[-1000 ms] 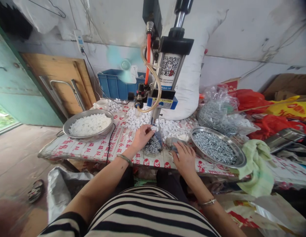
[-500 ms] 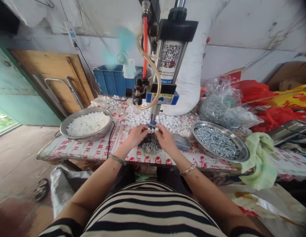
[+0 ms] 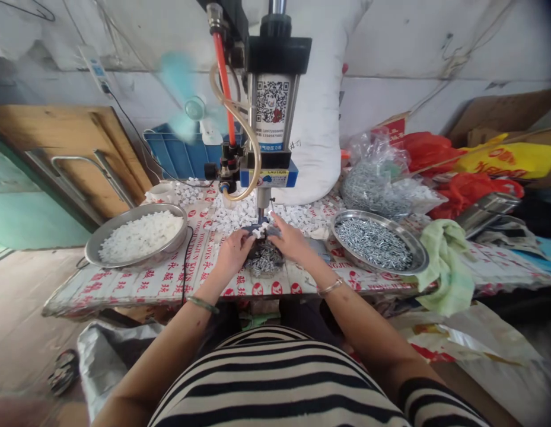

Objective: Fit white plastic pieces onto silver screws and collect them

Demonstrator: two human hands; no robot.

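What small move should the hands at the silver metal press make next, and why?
Probably draw the right hand slightly back from the upright silver metal rod: the extended index finger is close beside the rod's lower end, while the left hand is at the small white plastic pieces there.

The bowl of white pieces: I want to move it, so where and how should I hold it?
Grip the bowl by its rim, probably at left and right, coming from the front. It stands upright, its wall flaring outward, which should leave finger room beneath the rim. Heaped white pieces suggest keeping it level.
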